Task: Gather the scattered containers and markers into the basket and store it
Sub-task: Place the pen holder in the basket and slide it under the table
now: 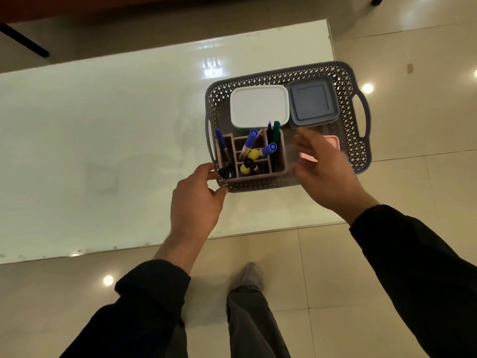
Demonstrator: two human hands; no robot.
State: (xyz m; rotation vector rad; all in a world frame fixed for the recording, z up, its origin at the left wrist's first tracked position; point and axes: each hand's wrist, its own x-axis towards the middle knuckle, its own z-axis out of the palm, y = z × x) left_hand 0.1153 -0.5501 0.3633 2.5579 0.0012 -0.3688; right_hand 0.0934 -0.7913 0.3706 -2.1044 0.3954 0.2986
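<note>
— Gripping near-left corner of grey basket (289,71): left hand (198,200), seen from head cam, thumb on near rim, fingers curled vs. left wall.
— And right hand (327,171)?
— Hovering, motion-blurred, over basket's near-right part. Fingers spread wide, nothing held. Partly covering pink container (333,140) in that corner.
— Basket where, exactly?
— At right end of glossy white table (103,125), right handle sticking out past table edge, above tiled floor (413,189). Resting or lifted: cannot tell.
— Inside?
— Along far wall, white-lidded container (259,105) touching blue-grey-lidded container (313,100) to its right. At near-left, mauve organizer (280,164) w/ several compartments, packed w/ markers (251,138), standing and leaning, blue, green and yellow caps up.
— Anything else in shot?
— Black sleeves (154,293) on both arms, pushed back from wrists. Below, btwn arms, grey trouser leg (253,319) and shoe (251,275) on floor beside table's near edge. Ceiling lights mirrored in tabletop and tiles.
</note>
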